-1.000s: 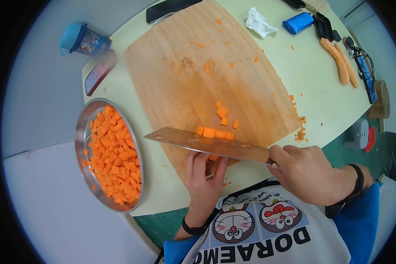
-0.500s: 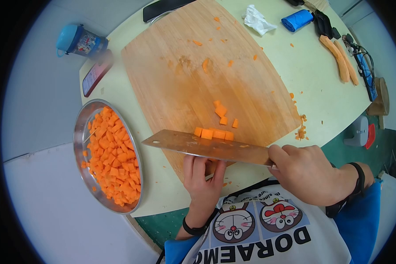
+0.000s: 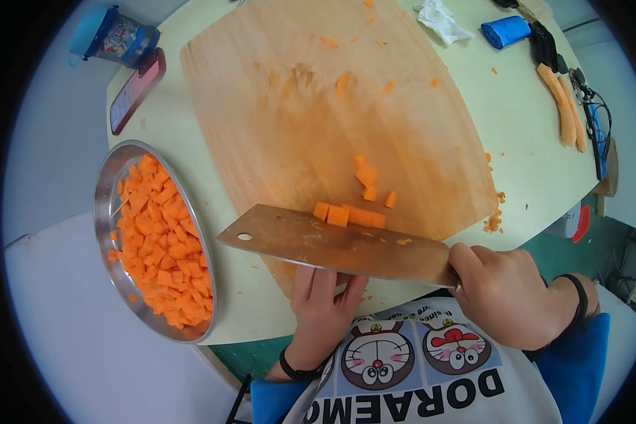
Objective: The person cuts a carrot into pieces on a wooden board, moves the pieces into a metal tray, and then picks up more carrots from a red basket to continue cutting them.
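My right hand is wrapped round the handle of a broad cleaver, whose blade reaches left across the near end of the wooden cutting board. Just beyond the blade lie cut carrot pieces in a short row, with a few loose carrot cubes farther up. My left hand is on the near side of the blade, fingers bent together; the blade hides the fingertips and most of the carrot they grip. To the left, an oval metal tray holds a heap of diced carrot.
A phone and a blue-lidded container are at the upper left. At the upper right are a crumpled tissue, a blue roll and two peeled carrots. Carrot scraps lie along the board's right edge.
The view has shifted slightly. The cleaver blade has tilted flatter, showing more of its face, and the carrot between my left fingers has passed out of sight behind it.
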Demonstrator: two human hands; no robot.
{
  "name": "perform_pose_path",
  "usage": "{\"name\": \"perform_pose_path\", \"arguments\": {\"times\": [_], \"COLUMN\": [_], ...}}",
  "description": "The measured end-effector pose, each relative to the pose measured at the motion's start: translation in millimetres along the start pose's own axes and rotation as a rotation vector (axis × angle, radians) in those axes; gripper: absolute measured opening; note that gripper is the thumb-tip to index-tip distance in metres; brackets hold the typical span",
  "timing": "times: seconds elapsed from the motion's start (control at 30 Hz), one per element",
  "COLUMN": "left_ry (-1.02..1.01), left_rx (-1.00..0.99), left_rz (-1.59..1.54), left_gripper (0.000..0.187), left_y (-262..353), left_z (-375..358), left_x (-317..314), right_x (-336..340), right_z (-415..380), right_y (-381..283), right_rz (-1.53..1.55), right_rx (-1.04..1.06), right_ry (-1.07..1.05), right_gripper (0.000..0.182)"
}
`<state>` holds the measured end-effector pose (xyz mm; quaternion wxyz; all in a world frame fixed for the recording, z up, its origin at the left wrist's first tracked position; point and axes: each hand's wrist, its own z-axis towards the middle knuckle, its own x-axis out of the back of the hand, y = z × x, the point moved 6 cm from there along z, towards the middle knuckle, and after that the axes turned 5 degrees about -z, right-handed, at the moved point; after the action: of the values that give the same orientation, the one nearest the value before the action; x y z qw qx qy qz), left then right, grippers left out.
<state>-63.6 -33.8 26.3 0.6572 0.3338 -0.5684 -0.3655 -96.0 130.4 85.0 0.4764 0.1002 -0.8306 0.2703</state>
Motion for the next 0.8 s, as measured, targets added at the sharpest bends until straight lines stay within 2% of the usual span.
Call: {"name": "perform_pose_path", "arguments": {"times": [0.2,0.27,0.5,0.57,0.6,0.67,0.8], "left_ry": [-0.054,-0.031,0.019,0.035,0.041,0.102,0.140], "left_rx": [-0.060,-0.006,-0.076,-0.019,-0.040,-0.091,-0.101], "left_rz": [0.032,-0.042,0.023,-0.070,-0.059,0.030,0.062], "left_gripper": [0.034,0.033,0.033,0.035,0.035,0.035,0.038], "left_y": [2.9,2.5,1.6,-2.6,-2.0,0.0,5.2], "left_z": [1.7,2.7,-0.1,-0.6,-0.9,0.3,-1.4], "left_x": [-0.5,-1.1,-3.7,-4.3,-4.7,-3.8,-0.4], "right_x": [-3.5,-1.7,-3.7,-5.8,-2.0,-2.1,6.1], "right_z": [5.7,13.0,19.4,17.6,18.6,24.0,19.0], "right_y": [-2.0,-5.4,-7.7,-10.0,-8.2,3.0,-3.7], "right_rz": [-0.019,-0.007,-0.054,-0.010,-0.011,0.038,0.050], "right_rx": [-0.018,0.013,-0.015,0.010,0.015,-0.046,-0.017], "right_ry": [-0.008,0.031,0.051,0.100,0.123,-0.010,0.069], "right_gripper": [0.021,0.021,0.019,0.015,0.015,0.015,0.015]}}
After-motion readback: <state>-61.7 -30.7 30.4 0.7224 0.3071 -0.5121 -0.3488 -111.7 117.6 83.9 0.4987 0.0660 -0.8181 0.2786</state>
